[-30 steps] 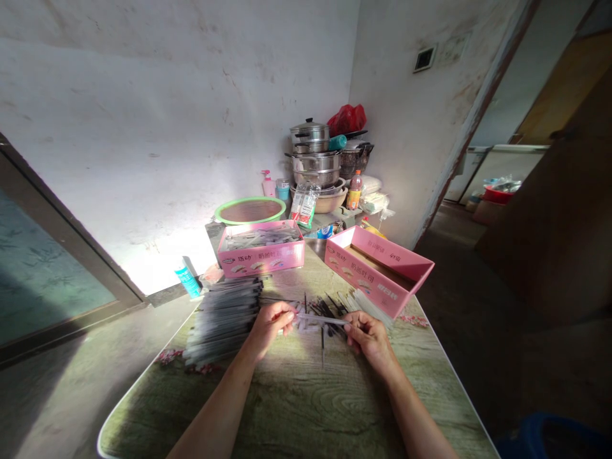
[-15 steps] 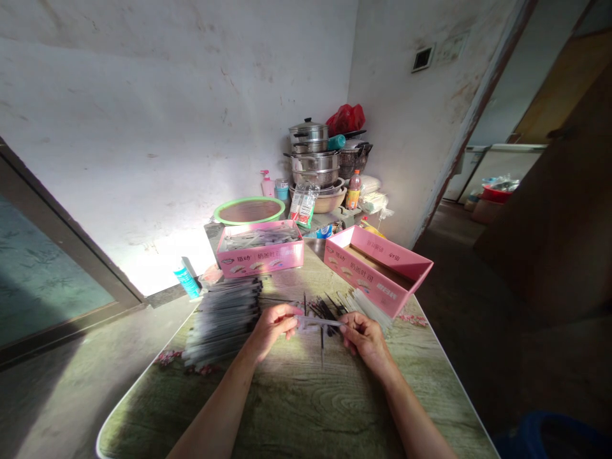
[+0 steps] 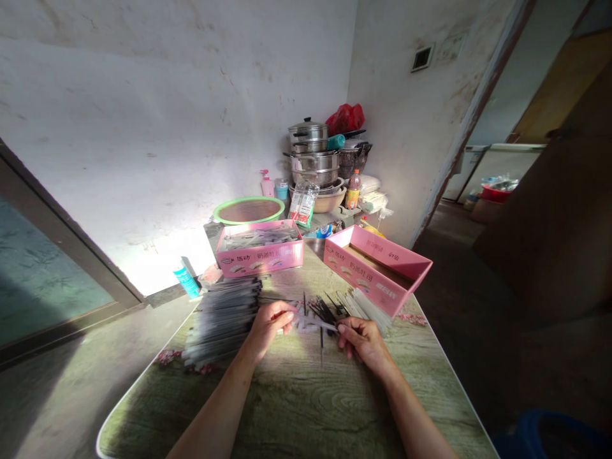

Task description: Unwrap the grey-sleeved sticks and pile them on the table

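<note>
A narrow translucent plastic sleeve [image 3: 313, 321] stretches between my two hands above the table. My left hand [image 3: 271, 326] pinches its left end, while the fingers of my right hand [image 3: 364, 340] are closed on the right end. Whether something thin is inside the sleeve, I cannot tell. Just beyond my hands lie loose thin black sticks [image 3: 326, 311] and a fan of clear-white sleeves [image 3: 369, 307]. To the left is a thick stack of long greyish sleeves with dark ends [image 3: 222, 325].
Two pink boxes stand at the table's far side: the left box [image 3: 262, 262] holds many clear strips, the right box [image 3: 366, 274] shows its brown bottom. Behind are a green-rimmed basin [image 3: 224, 213] and stacked steel pots [image 3: 314, 167]. A blue-white can [image 3: 186, 282] stands at left.
The sleeve between my hands has tilted, its right end now lower. My right hand has moved slightly left and down; my left hand has shifted a little.
</note>
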Demonstrator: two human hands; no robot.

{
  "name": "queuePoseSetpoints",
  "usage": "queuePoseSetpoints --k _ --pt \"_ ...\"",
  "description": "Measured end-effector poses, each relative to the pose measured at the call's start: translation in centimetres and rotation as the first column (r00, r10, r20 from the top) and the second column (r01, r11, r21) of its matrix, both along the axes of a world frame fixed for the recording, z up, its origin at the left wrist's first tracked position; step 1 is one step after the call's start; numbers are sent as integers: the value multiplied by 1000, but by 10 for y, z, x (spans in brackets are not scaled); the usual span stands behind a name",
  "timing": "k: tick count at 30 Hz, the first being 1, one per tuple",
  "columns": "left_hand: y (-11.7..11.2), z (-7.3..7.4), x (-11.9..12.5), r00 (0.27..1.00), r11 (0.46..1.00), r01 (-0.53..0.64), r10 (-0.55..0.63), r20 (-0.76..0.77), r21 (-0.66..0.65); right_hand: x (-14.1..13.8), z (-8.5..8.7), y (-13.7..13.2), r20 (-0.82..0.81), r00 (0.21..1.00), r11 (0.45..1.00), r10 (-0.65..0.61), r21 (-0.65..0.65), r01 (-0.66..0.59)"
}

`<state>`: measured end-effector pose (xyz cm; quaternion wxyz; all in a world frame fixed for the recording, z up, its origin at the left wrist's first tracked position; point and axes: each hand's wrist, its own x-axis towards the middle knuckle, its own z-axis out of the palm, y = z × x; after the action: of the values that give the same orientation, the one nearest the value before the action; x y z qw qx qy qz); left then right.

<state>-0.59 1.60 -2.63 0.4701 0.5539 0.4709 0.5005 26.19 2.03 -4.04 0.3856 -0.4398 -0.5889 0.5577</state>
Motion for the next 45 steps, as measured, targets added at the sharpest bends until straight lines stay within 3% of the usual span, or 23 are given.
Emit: queuePoseSetpoints --k 5,8,13,18,21,24,31,34,36,39,42,45 --pt "0 0 -1 1000 1000 -1 1 -5 -4 0 2 -1 16 1000 1000 8 -17 -8" --pt "2 0 -2 996 997 -80 80 28 2 5 8 0 18 999 999 -44 7 43" --pt "8 -4 -9 916 929 -367 354 190 37 18 12 7 -12 943 941 -334 46 334" --pt "9 -6 -10 892 900 -428 407 197 82 18 6 9 79 851 841 -519 221 493" --pt "7 -3 -7 906 907 -412 398 145 86 14 5 7 211 815 820 -540 350 452" --pt "5 1 -2 934 931 -355 350 67 82 10 8 3 344 813 859 -469 393 329" --pt "1 4 6 993 991 -116 117 -6 62 -4 17 -8 299 925 897 -236 433 88" --pt "0 5 9 999 998 -37 37 -5 47 -9 17 -9 338 933 910 -127 414 -26" --pt "1 4 12 1000 999 -21 21 4 38 -10 15 -8 365 923 914 -120 403 -41" --pt "4 -1 14 998 997 -61 60 15 40 -3 13 -3 368 904 909 -217 413 50" --pt "7 -8 14 992 990 -109 115 -55 94 12 11 3 435 785 861 -440 452 232" --pt "7 -11 15 963 970 -76 132 -236 231 29 13 8 652 480 809 -587 465 359"
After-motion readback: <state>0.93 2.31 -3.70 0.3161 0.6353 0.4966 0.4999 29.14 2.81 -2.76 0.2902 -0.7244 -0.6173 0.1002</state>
